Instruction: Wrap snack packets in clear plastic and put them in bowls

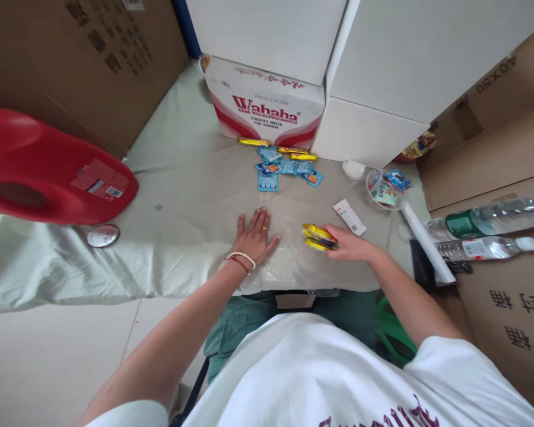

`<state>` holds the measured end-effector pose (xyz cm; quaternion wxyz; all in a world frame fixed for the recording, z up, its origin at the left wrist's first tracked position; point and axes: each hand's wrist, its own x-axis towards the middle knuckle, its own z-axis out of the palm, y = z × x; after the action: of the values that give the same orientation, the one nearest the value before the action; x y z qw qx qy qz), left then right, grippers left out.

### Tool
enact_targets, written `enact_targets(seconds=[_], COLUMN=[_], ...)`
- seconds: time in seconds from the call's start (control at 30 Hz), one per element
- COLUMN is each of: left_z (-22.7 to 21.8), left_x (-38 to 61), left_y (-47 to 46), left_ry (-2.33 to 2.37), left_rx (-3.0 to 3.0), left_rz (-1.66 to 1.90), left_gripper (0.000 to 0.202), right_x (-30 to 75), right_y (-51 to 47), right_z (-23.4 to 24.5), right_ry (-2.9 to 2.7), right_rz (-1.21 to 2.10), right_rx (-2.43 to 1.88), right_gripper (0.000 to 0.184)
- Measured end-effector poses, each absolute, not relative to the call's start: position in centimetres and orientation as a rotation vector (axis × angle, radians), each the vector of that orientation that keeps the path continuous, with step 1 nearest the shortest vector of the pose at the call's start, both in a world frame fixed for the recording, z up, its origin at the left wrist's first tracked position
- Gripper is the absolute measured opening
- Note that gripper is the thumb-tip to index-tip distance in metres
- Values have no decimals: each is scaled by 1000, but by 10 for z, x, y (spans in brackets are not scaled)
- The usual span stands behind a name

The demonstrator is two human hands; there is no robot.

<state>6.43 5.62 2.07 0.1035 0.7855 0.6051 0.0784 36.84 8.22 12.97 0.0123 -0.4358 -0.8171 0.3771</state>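
Observation:
My left hand (254, 237) lies flat with fingers spread on a clear plastic bag (282, 270) at the front of the cloth-covered table. Held in my right hand (345, 243) are several yellow snack packets (317, 237), bunched together a little to the right of the left hand. Further back lies a loose group of blue snack packets (268, 181), with more yellow packets (253, 142) behind and among them. A white printed packet (349, 216) lies just beyond my right hand.
A white and red Wahaha carton (267, 107) stands behind the packets. At the left are a red jug (53, 172) and a round tin (103, 236). On the right are a clear tub (378, 187), a white roll (427, 243) and plastic bottles (493, 219) by cardboard boxes (485, 136).

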Motion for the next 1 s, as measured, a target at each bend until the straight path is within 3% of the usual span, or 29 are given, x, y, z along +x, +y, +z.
enact_targets(seconds=[0.17,0.3,0.57,0.8,1.0], left_z=[21,21,20,21,17], left_x=[64,65,65,65,64], left_y=[57,57,56,56,56], left_ry=[1780,1779,1781,1775,1781], left_rx=[2307,2307,2291,2301,2317], left_rz=[250,277,307,305,301], left_gripper=[67,66,69,68,68], right_x=[316,305,316,314,302], right_y=[110,112,108,111,93], right_z=[106,87,79,78,78], right_ry=[-2797,-2888,-2797,-2776,-2644], right_rz=[1069,779,803,977,727], right_rx=[-1209,-1237,-1352,-1192,-1391], right_gripper=[30,14,18,15,30])
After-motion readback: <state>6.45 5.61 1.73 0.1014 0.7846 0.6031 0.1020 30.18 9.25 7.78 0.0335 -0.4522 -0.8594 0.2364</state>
